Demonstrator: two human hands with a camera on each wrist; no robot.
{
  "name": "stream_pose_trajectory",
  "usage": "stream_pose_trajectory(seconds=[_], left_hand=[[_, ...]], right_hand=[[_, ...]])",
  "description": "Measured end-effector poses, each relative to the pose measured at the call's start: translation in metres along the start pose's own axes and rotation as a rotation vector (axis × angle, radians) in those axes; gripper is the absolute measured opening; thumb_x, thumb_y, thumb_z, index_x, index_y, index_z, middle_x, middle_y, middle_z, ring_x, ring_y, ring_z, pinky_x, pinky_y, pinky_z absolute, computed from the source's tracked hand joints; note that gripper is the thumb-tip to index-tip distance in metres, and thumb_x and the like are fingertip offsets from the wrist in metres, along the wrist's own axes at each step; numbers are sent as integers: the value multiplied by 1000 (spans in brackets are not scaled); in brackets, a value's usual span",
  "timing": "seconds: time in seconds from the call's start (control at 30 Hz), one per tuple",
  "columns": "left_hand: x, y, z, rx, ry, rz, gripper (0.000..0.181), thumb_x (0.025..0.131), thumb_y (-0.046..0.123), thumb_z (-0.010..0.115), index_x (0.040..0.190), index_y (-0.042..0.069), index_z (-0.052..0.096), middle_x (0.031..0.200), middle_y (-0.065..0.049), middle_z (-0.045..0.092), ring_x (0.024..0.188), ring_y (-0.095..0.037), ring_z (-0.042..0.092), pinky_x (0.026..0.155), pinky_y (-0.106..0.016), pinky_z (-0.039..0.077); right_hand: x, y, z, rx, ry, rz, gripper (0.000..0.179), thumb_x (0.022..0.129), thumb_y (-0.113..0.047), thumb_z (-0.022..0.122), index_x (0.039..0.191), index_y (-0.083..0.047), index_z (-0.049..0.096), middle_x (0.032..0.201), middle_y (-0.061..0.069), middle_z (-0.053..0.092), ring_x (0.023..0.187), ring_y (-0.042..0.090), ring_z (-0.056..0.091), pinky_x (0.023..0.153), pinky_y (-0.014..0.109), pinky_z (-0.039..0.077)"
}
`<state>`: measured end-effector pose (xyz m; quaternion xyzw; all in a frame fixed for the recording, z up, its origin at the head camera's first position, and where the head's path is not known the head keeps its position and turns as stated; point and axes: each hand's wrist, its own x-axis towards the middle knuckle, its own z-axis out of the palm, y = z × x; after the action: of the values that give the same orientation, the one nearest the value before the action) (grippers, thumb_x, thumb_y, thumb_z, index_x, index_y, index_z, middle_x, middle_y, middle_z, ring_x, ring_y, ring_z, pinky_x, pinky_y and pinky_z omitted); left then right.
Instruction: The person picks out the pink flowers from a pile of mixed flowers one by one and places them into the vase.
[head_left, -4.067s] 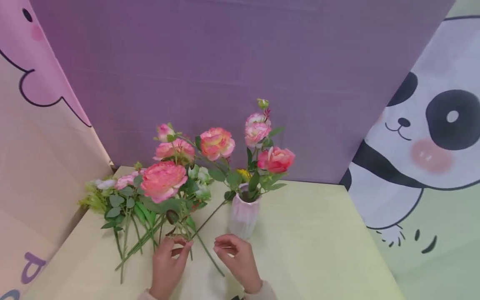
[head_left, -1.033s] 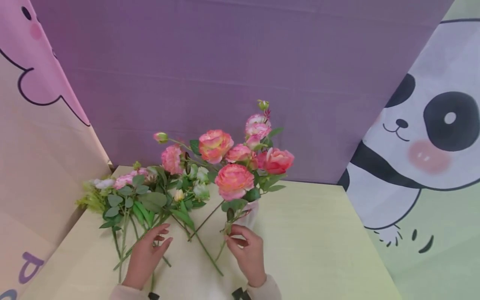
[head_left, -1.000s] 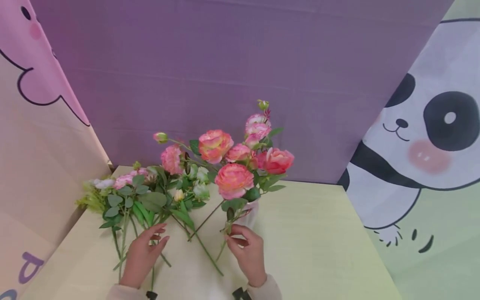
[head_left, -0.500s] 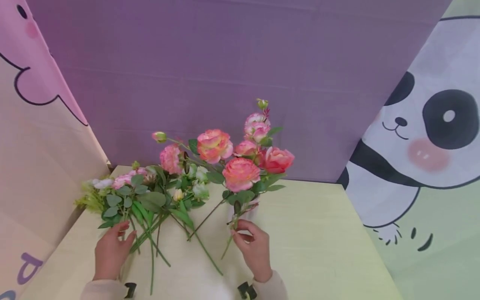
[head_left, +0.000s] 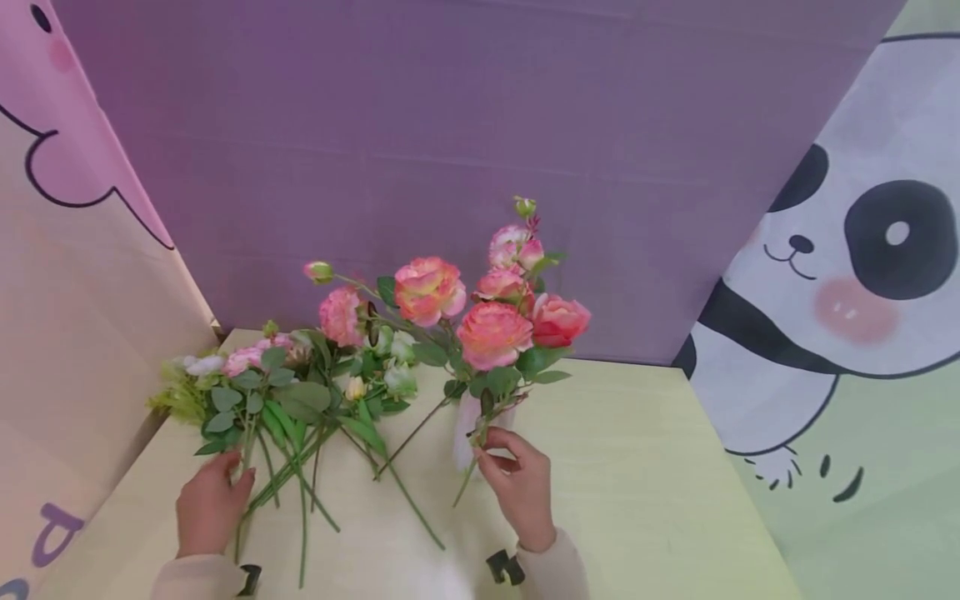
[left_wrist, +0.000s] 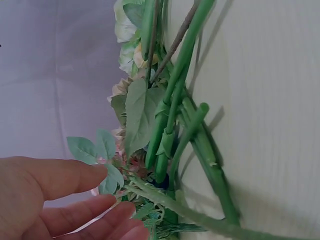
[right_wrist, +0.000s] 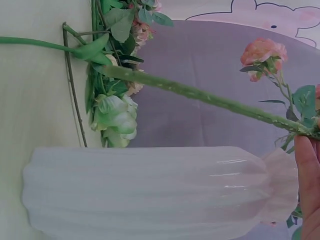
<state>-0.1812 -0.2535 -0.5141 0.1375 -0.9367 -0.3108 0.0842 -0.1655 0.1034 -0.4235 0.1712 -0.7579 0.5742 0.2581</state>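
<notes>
Right hand [head_left: 521, 487] pinching the stem [right_wrist: 200, 95] of a pink peony [head_left: 495, 335] before the vase [head_left: 465, 429].
We see the left hand [head_left: 210, 510], grip relaxed, thumb and fingers parted, beside flower stems [head_left: 303, 533] on the counter [head_left: 637, 475].

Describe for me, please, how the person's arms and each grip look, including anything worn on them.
The left grip and right grip are ungloved hands. The left sleeve and right sleeve are long, plain and pale beige. Beside them show a left black piece and a right black piece, both small; I cannot tell what they are.
</notes>
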Motion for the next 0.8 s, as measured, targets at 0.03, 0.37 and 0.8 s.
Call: stream_pose_trajectory(seconds=[0.03, 0.37, 0.8], left_hand=[[0, -1, 0, 6, -12, -2, 39, 88, 11, 59, 118, -14, 53, 103, -34, 60, 85, -45, 60, 66, -52, 48], [4, -8, 8, 37, -51, 3, 35, 88, 7, 58, 113, -16, 53, 105, -34, 60, 89, -47, 60, 69, -52, 49], [8, -15, 11, 15, -139, -20, 36, 89, 6, 53, 118, -15, 51, 106, -30, 61, 89, -45, 60, 73, -54, 47]], right_hand=[[1, -1, 0, -3, -1, -9, 22, 71, 20, 67, 90, 10, 65, 81, 19, 68, 76, 10, 64, 59, 33, 58], [13, -6, -8, -43, 14, -86, 22, 72, 20, 66, 90, 9, 66, 81, 19, 68, 76, 9, 64, 58, 30, 58], [37, 12, -14, -38, 13, -131, 21, 74, 16, 70, 91, 4, 68, 82, 15, 68, 78, 6, 63, 60, 25, 57]])
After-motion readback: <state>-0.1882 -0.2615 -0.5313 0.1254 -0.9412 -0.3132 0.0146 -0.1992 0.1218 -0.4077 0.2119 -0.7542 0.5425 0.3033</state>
